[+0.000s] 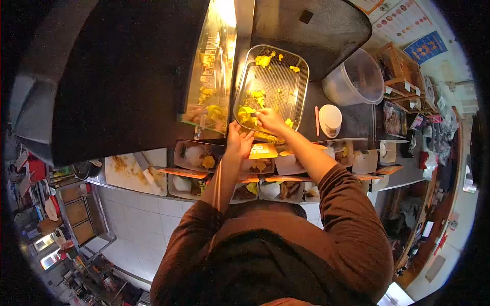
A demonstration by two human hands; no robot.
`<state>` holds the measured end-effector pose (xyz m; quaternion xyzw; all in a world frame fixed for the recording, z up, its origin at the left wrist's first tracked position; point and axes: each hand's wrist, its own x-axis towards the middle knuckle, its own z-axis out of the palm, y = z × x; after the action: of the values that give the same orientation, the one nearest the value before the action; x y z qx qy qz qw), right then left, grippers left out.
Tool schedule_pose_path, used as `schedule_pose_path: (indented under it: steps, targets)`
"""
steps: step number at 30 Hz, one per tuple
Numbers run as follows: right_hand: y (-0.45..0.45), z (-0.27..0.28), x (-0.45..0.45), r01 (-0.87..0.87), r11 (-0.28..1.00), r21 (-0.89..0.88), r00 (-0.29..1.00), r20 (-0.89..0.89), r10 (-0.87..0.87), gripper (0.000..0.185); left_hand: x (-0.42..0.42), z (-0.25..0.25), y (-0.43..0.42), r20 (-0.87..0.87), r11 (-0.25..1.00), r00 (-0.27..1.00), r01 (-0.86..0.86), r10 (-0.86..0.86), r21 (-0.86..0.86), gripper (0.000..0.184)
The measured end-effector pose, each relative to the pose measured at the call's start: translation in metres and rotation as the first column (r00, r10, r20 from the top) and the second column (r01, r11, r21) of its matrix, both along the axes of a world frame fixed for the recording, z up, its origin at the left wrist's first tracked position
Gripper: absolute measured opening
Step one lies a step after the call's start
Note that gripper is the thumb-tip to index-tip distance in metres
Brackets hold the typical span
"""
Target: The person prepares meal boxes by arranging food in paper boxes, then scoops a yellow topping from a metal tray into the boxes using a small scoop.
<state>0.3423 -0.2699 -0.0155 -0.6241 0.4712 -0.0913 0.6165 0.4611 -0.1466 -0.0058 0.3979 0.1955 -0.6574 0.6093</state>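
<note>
A wire mesh tray [286,79] with scattered yellow pieces [263,61] stands under a bright warm light. Inside its near end, my right hand [270,121] has its fingers closed at some of the yellow food; what lies between the fingertips is too small to name. My left hand [240,140] is beside the tray's near left corner, palm up with fingers apart and nothing in it. Just below both hands are open food boxes [194,155] holding white rice and other food, set in two rows.
A white cutting board [120,168] with a knife [141,161] lies at the left. Right of the tray are a pink pen-like item [317,121], a round white scale [331,118] and a large clear tub [347,81]. A glass panel [209,66] borders the tray's left side.
</note>
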Motion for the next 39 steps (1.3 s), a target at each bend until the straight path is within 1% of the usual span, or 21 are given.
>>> schedule_pose_path:
  steps: [1, 3, 6, 7, 9, 10, 11, 12, 13, 15, 16, 17, 19, 23, 25, 26, 29, 30, 31, 35, 39]
  targets:
    - [-0.008, -0.007, -0.004, 0.091, 0.961, 0.262, 0.994, 0.043, -0.105, 0.023, 0.001, -0.002, 0.001, 0.005, 1.000, 1.000, -0.002, 0.002, -0.001, 0.077]
    - [-0.019, 0.006, -0.021, 0.017, 0.837, 0.547, 0.976, 0.172, -0.132, 0.019, 0.001, -0.004, 0.002, -0.074, 1.000, 0.997, -0.018, 0.017, -0.016, 0.082]
    - [-0.045, -0.003, -0.035, 0.028, 0.758, 0.652, 0.958, 0.198, -0.206, 0.016, 0.000, -0.004, 0.002, -0.049, 1.000, 0.999, -0.020, 0.020, 0.006, 0.085]
    - [-0.056, -0.013, -0.037, 0.065, 0.801, 0.595, 0.960, 0.182, -0.213, 0.020, 0.001, -0.005, 0.002, -0.031, 0.999, 0.999, -0.023, 0.024, 0.029, 0.085]
    - [-0.079, -0.034, -0.042, 0.128, 0.963, 0.238, 0.988, 0.060, -0.146, 0.029, 0.003, -0.001, 0.003, -0.063, 0.999, 0.997, -0.033, 0.033, 0.006, 0.083]
    - [-0.085, -0.039, -0.044, 0.122, 0.963, 0.241, 0.988, 0.059, -0.140, 0.029, 0.003, 0.008, 0.003, -0.056, 0.999, 0.998, -0.032, 0.033, 0.016, 0.082]
    - [-0.088, -0.033, -0.044, 0.063, 0.975, -0.212, 0.996, -0.041, -0.074, 0.031, 0.002, 0.013, 0.003, -0.050, 0.999, 0.998, -0.030, 0.031, 0.025, 0.080]
    - [-0.089, -0.027, -0.044, -0.051, 0.788, -0.613, 0.986, -0.158, -0.059, 0.033, 0.002, 0.010, 0.003, -0.041, 0.999, 0.999, -0.033, 0.034, 0.020, 0.079]
    - [-0.085, -0.022, -0.042, -0.050, 0.789, -0.612, 0.986, -0.158, -0.060, 0.033, 0.001, 0.007, 0.004, -0.032, 0.999, 0.999, -0.037, 0.037, 0.016, 0.078]
    - [-0.062, -0.005, -0.032, -0.361, 0.701, -0.615, 0.870, -0.493, 0.015, 0.027, 0.001, 0.007, 0.004, -0.031, 1.000, 0.999, -0.014, 0.015, 0.025, 0.077]
    - [-0.053, -0.016, -0.032, -0.315, 0.555, -0.770, 0.942, -0.325, 0.084, 0.028, 0.001, 0.004, 0.003, -0.029, 1.000, 1.000, -0.011, 0.012, 0.027, 0.077]
    - [-0.041, 0.011, -0.027, -0.505, 0.580, -0.639, 0.850, -0.483, 0.209, 0.028, 0.000, -0.004, 0.005, -0.008, 1.000, 1.000, -0.011, 0.011, -0.001, 0.076]
    - [-0.024, 0.004, -0.023, -0.580, 0.452, -0.677, 0.814, -0.485, 0.320, 0.027, 0.001, -0.012, 0.011, 0.012, 1.000, 1.000, -0.009, 0.010, -0.019, 0.076]
    - [0.023, 0.002, -0.022, -0.602, 0.465, -0.649, 0.793, -0.416, 0.444, 0.018, 0.003, -0.024, 0.012, -0.012, 0.985, 1.000, 0.010, -0.012, -0.170, 0.074]
    - [0.028, 0.005, -0.018, -0.400, 0.577, -0.712, 0.901, -0.189, 0.391, 0.017, -0.002, 0.009, 0.007, -0.007, 0.992, 0.999, -0.053, 0.053, -0.116, 0.074]
    - [0.025, 0.007, -0.020, -0.400, 0.577, -0.712, 0.901, -0.191, 0.389, 0.017, -0.005, 0.019, 0.006, -0.016, 0.997, 0.997, -0.075, 0.074, -0.031, 0.073]
    - [-0.001, 0.004, -0.021, -0.211, 0.960, -0.182, 0.977, -0.025, 0.210, 0.024, -0.006, 0.007, 0.012, 0.058, 0.999, 0.998, -0.032, 0.034, -0.025, 0.071]
    - [-0.010, 0.005, -0.023, -0.126, 0.986, 0.108, 0.992, 0.034, 0.123, 0.022, -0.005, 0.010, 0.012, 0.036, 0.999, 0.998, -0.045, 0.046, -0.029, 0.070]
    - [-0.017, 0.004, -0.027, -0.046, 0.918, 0.393, 0.998, 0.066, 0.021, 0.021, -0.005, 0.012, 0.013, 0.040, 0.999, 0.998, -0.037, 0.038, -0.028, 0.070]
    - [-0.020, 0.007, -0.036, -0.038, 0.782, 0.622, 0.976, 0.189, -0.104, 0.015, -0.001, -0.001, 0.012, 0.015, 0.996, 0.999, -0.034, 0.035, -0.087, 0.070]
    - [-0.018, 0.018, -0.048, -0.012, 0.787, 0.617, 0.964, 0.216, -0.156, 0.012, -0.001, 0.010, 0.010, -0.003, 0.999, 1.000, -0.012, 0.012, -0.035, 0.071]
